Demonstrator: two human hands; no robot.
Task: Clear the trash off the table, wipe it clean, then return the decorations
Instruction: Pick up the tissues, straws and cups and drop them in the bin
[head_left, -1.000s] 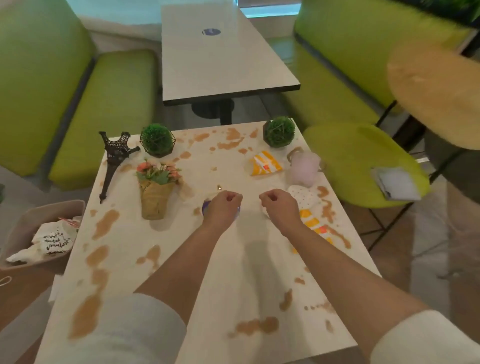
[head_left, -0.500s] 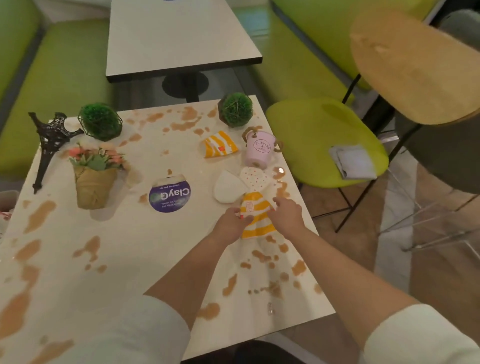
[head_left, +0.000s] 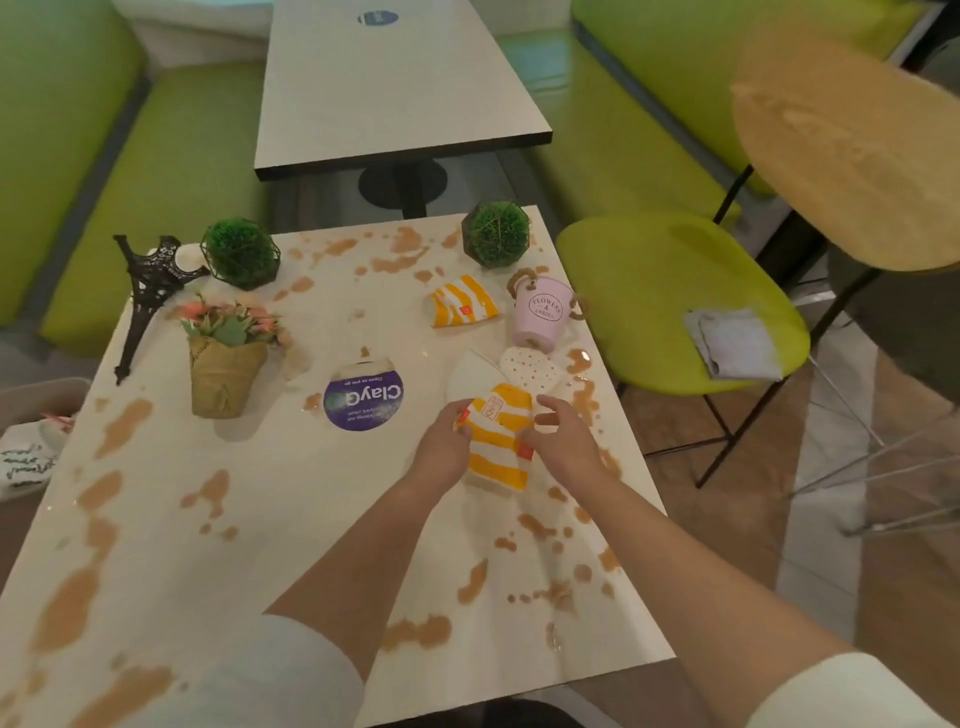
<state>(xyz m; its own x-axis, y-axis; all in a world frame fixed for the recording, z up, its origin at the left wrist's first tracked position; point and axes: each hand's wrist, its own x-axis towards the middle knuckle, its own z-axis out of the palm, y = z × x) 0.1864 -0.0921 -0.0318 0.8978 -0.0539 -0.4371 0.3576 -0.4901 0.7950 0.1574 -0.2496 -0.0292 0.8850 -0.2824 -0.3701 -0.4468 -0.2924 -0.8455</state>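
Note:
A pale table (head_left: 291, 519) is spattered with brown stains. My left hand (head_left: 441, 449) and my right hand (head_left: 563, 441) both grip an orange-and-white striped paper wrapper (head_left: 498, 441), lifted slightly near the right edge. Behind it lie a white wrapper (head_left: 470, 376) and a dotted wrapper (head_left: 530, 369). A second striped wrapper (head_left: 462, 309) lies farther back. A purple round sticker (head_left: 363, 400) is on the table's middle. Decorations stand around: a pink bucket (head_left: 543, 314), two green ball plants (head_left: 240, 253) (head_left: 496, 234), a flower pot (head_left: 228, 353) and a black tower model (head_left: 148, 291).
A bag with trash (head_left: 31, 457) sits at the left edge. A green chair (head_left: 649, 291) at the right holds a folded grey cloth (head_left: 732, 340). A wooden stool seat (head_left: 852, 150) stands at the right. Another table (head_left: 395, 88) and green benches (head_left: 156, 171) lie beyond.
Both hands left the purple sticker in the middle, moved right to the striped wrapper, took hold of it and raised it a little. The camera view shifted right and back.

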